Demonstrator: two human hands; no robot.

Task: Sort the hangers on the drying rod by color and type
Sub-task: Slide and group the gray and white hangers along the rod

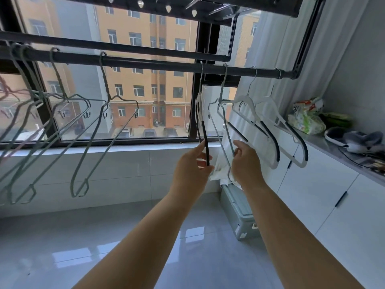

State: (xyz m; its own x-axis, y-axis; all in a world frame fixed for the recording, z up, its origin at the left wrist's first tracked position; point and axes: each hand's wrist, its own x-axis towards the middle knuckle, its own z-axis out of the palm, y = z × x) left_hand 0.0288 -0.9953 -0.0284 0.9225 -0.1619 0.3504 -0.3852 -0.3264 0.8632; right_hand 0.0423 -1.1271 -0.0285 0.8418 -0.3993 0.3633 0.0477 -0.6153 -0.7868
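So the long dark metal drying rod (145, 63) runs left to right across the window (150, 97). The grey-green wire hangers (100, 126) are bunched on its left, and two white plastic hangers with black grip strips (268, 130) hang at the far right. In between, a third white plastic hanger (203, 130) hangs edge-on just left of a stray grey wire hanger (224, 113). The left hand (191, 165) pinches the white one's black strip, and the right hand (246, 163) pinches the wire one's lower end. I'd guess those two need to swap sides.
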